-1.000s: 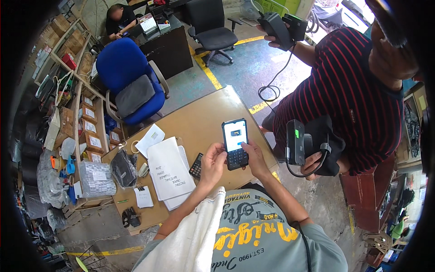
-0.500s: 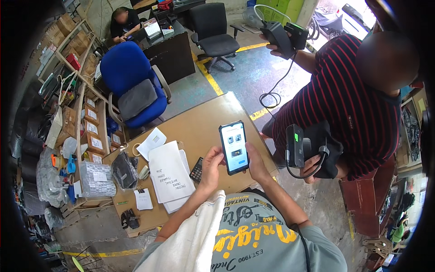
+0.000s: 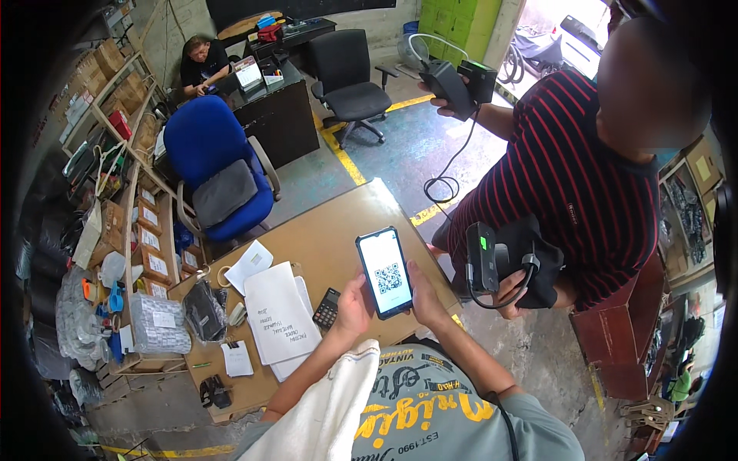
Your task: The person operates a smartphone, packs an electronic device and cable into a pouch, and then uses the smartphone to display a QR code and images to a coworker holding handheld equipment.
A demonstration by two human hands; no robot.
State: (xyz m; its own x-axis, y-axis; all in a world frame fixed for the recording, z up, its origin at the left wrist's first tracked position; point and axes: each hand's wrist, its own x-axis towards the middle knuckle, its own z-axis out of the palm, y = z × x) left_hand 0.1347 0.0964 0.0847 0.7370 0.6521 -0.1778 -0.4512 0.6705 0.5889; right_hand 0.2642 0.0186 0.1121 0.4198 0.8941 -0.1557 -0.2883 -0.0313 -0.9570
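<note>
Between my two hands a smartphone (image 3: 387,296) in a dark case is held upright over the desk. Its lit screen displays a square black-and-white code on white. My left hand (image 3: 355,303) grips the phone's left edge, and my right hand (image 3: 425,293) grips its right edge. Just left of my left hand lies a black calculator (image 3: 327,307), beside white papers with handwriting (image 3: 280,315). At my right stands a person in a striped shirt (image 3: 553,177), holding a black cabled device (image 3: 450,88) in one hand and another black device with a green label (image 3: 482,257) in the other.
The brown desk (image 3: 346,223) also bears a notepad (image 3: 237,359), a roll of tape and a plastic-wrapped black item (image 3: 206,309). A blue chair (image 3: 215,165) stands beyond it. Shelves with boxes (image 3: 150,223) line the left. Another person (image 3: 204,65) sits at a far black desk (image 3: 277,115).
The phone screen has switched from a page with pictures and a blue button to the square code. The whole view has shifted slightly; both hands still hold the phone.
</note>
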